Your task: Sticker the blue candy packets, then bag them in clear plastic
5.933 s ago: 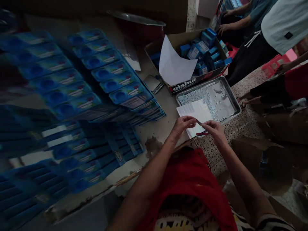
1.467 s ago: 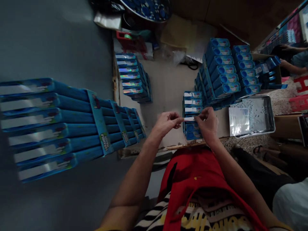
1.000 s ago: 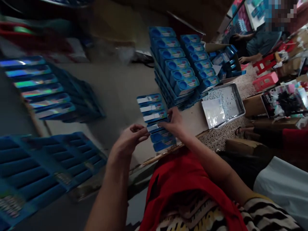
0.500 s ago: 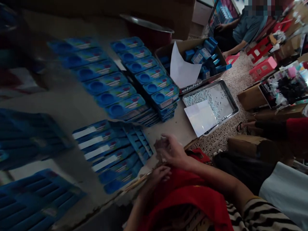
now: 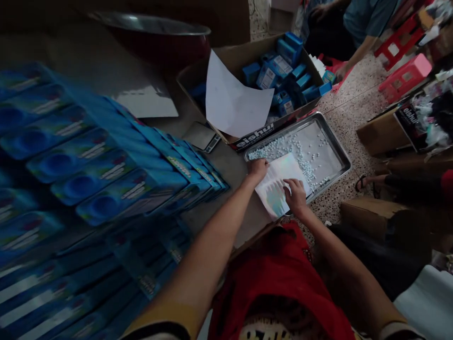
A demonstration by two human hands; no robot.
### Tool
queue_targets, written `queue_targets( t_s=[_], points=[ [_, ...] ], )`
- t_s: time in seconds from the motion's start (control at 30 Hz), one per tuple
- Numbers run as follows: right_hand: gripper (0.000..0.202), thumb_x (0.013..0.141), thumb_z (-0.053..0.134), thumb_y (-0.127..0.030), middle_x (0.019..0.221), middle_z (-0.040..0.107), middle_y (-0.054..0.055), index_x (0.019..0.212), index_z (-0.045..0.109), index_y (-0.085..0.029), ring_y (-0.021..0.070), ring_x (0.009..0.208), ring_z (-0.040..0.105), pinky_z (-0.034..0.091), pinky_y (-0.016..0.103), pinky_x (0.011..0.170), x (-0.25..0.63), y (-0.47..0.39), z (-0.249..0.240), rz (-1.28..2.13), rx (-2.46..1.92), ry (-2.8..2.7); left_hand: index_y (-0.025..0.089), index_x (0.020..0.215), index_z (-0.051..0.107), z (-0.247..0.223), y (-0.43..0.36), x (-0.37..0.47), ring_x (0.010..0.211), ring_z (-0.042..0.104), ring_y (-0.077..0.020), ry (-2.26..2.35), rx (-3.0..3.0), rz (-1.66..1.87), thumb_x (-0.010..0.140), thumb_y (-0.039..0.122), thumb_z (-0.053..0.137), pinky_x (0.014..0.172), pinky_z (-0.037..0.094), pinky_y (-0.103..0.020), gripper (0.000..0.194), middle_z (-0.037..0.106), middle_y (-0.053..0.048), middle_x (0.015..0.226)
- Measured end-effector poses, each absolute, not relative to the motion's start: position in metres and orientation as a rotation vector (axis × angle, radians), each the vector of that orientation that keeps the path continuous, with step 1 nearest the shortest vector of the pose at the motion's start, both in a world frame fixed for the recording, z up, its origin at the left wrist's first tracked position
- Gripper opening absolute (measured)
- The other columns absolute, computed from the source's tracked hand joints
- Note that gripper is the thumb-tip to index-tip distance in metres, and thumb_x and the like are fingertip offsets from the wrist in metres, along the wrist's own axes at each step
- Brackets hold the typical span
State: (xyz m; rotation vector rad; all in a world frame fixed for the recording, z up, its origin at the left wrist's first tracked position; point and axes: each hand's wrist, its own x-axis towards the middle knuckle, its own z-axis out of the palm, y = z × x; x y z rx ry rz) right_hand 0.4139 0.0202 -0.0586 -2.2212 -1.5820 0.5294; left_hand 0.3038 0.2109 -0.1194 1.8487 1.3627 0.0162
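A shiny, iridescent sheet lies across the near-left corner of a metal tray that holds small pale beads. At the sheet's upper left edge, my left hand has its fingers closed on it. My right hand rests over the sheet's right part, fingers apart and slightly bent, fingertips at its surface. Left of my left arm stand stacked blue blister packs, smeared by motion.
Behind the tray, a cardboard box holds blue packets and a curled white paper. A small flat device lies beside it. A large basin stands at the back. A person sits near pink stools.
My hands have moved from the table's front edge out to the sheet, and my left hand has closed on its edge. The view has swung right and nearer the tray.
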Motion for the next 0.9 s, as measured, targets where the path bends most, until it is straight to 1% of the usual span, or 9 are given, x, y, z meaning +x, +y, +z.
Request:
queue_targets(
  t_s=[0.07,0.13,0.27,0.4,0.5,0.63,0.73,0.83,0.9],
  points=[
    [0.038,0.105,0.048,-0.019,0.131,0.07,0.017,0.136,0.069,-0.012,0.0311,0.12,0.054,0.045,0.043,0.11,0.425,0.046,-0.07,0.533,-2.212,-1.677,0.015,0.104,0.081,-0.132,0.216,0.302,0.103,0.071,-0.0261,1.336,1.824,-0.011,0.092,0.027,0.067,0.088,0.047,-0.032,0.022,0.08,-0.015,0.109],
    [0.043,0.105,0.046,-0.018,0.139,0.067,0.018,0.143,0.065,-0.012,0.0325,0.123,0.052,0.043,0.045,0.111,0.433,0.072,-0.078,0.536,-2.189,-1.793,0.017,0.106,0.082,-0.139,0.216,0.297,0.1,0.072,-0.0248,1.324,1.802,-0.007,0.094,0.03,0.064,0.085,0.047,-0.031,0.025,0.081,-0.012,0.11],
    [0.049,0.106,0.047,-0.02,0.152,0.059,0.02,0.154,0.056,-0.014,0.0353,0.126,0.05,0.044,0.048,0.104,0.438,0.109,-0.088,0.558,-2.157,-2.03,0.019,0.105,0.083,-0.14,0.213,0.288,0.098,0.072,-0.023,1.296,1.737,0.017,0.092,0.03,0.063,0.082,0.048,-0.029,0.026,0.082,-0.01,0.11],
    [0.044,0.109,0.045,-0.027,0.143,0.064,0.02,0.15,0.059,-0.017,0.0353,0.122,0.051,0.043,0.048,0.099,0.434,0.119,-0.092,0.587,-2.124,-2.186,0.017,0.1,0.083,-0.138,0.214,0.281,0.09,0.072,-0.0211,1.255,1.667,0.04,0.09,0.031,0.062,0.077,0.049,-0.028,0.026,0.082,-0.008,0.099],
    [0.046,0.109,0.044,-0.028,0.154,0.058,0.02,0.153,0.056,-0.019,0.0361,0.128,0.048,0.041,0.049,0.101,0.431,0.114,-0.093,0.548,-2.09,-2.21,0.016,0.096,0.082,-0.135,0.214,0.274,0.087,0.071,-0.0203,1.234,1.636,0.061,0.088,0.03,0.062,0.077,0.049,-0.028,0.025,0.081,-0.007,0.096],
    [0.05,0.11,0.038,-0.025,0.161,0.054,0.016,0.158,0.05,-0.019,0.035,0.134,0.047,0.039,0.05,0.104,0.43,0.107,-0.098,0.562,-2.013,-2.238,0.018,0.087,0.081,-0.13,0.211,0.267,0.084,0.07,-0.0212,1.227,1.622,0.099,0.086,0.029,0.062,0.08,0.049,-0.029,0.022,0.08,-0.006,0.09],
    [0.052,0.109,0.036,-0.021,0.165,0.051,0.015,0.16,0.048,-0.017,0.034,0.138,0.046,0.037,0.048,0.108,0.428,0.101,-0.102,0.581,-1.978,-2.26,0.018,0.087,0.08,-0.127,0.208,0.265,0.083,0.069,-0.0216,1.309,1.58,0.091,0.086,0.029,0.064,0.079,0.049,-0.03,0.02,0.08,-0.006,0.089],
    [0.051,0.108,0.038,-0.017,0.166,0.05,0.014,0.157,0.051,-0.016,0.0336,0.142,0.044,0.033,0.048,0.113,0.426,0.094,-0.103,0.585,-1.972,-2.268,0.018,0.087,0.08,-0.123,0.208,0.263,0.082,0.068,-0.0214,1.367,1.552,0.048,0.086,0.029,0.065,0.076,0.048,-0.029,0.019,0.079,-0.006,0.087],
    [0.049,0.107,0.04,-0.015,0.161,0.055,0.014,0.153,0.056,-0.017,0.0328,0.14,0.046,0.032,0.048,0.113,0.426,0.088,-0.1,0.598,-1.99,-2.248,0.017,0.089,0.081,-0.12,0.21,0.262,0.081,0.068,-0.0211,1.37,1.561,0.017,0.086,0.029,0.066,0.073,0.046,-0.028,0.019,0.08,-0.005,0.088]
  ],
)
